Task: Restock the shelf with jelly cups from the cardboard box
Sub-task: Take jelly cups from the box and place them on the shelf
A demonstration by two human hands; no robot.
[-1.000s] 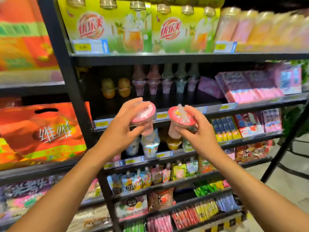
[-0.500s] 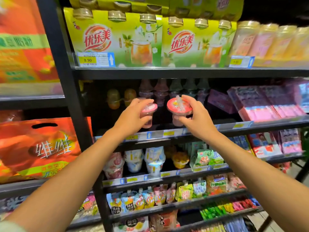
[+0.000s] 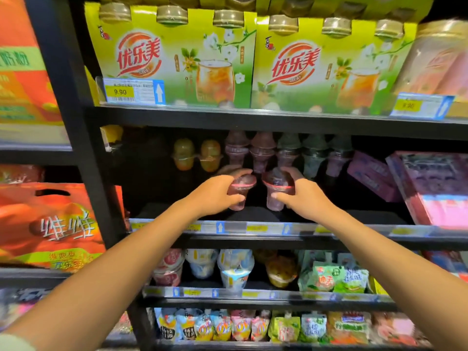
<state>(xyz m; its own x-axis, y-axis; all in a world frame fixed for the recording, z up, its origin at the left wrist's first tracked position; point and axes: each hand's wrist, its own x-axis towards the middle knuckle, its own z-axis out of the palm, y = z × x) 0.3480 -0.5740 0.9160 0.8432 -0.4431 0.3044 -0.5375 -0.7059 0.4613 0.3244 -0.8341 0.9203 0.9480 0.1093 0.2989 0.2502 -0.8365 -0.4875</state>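
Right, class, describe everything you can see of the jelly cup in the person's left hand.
The jelly cup is a clear plastic cup, tapering downward, with pinkish jelly and a pink-rimmed domed lid. It is held about upright over the dark shelf, gripped by the left hand, thumb across its front. Whether its base touches the shelf is unclear.

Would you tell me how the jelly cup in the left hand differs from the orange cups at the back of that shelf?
The left hand grips the jelly cup near the shelf front; the orange cups stand untouched at the back. The jelly cup is pinkish with a red-rimmed lid; the orange cups are yellow-orange. The jelly cup tapers downward; the orange cups look rounded. Both look translucent.
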